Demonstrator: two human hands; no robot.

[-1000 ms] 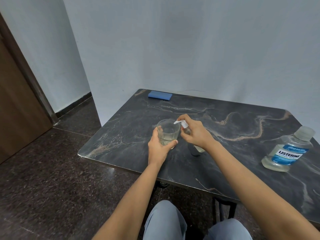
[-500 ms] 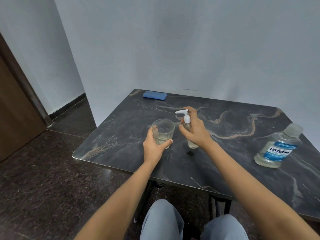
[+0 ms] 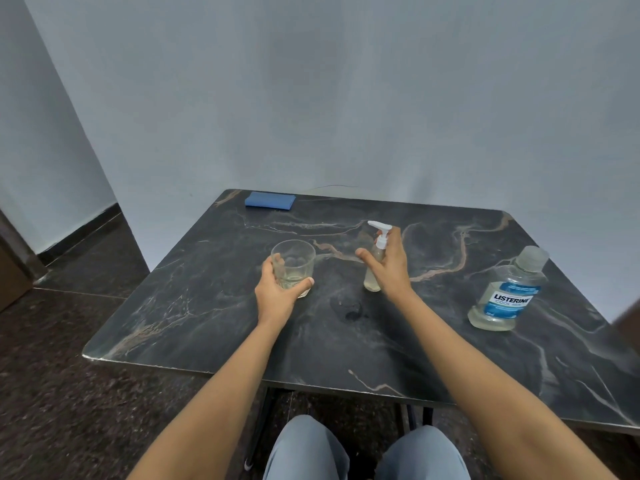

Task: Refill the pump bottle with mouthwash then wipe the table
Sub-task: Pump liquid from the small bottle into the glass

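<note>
Seemingly midway: pump bottle point(image 3: 375, 268) upright on the worktop point(image 3: 433, 344) at centre, pump head screwed on, pale liquid only in its lowest part, so refill judged unfinished or barely begun. Mouthwash bottle point(image 3: 507, 292) capped, standing well apart at the right, part full. Glass point(image 3: 293, 268) left of centre, a little pale liquid in the bottom. Small dark wet patch point(image 3: 349, 308) just near of the pump bottle, between the two arms. Blue cloth point(image 3: 270, 200) folded at the far left corner, untouched; wiping not yet done. Left to do, by this reading: open the pump bottle, top up, close, then fetch the cloth and clear the spill.

Left hand point(image 3: 277, 292) wrapped round the near side of the glass, thumb at the right of the base, fingers curled at the left wall, clamped on it. Right hand point(image 3: 389, 268) half open against the pump bottle's right side, thumb spread wide to the left, fingers reaching up behind the neck; touching, but firm grasp or loose contact cannot be told.
</note>
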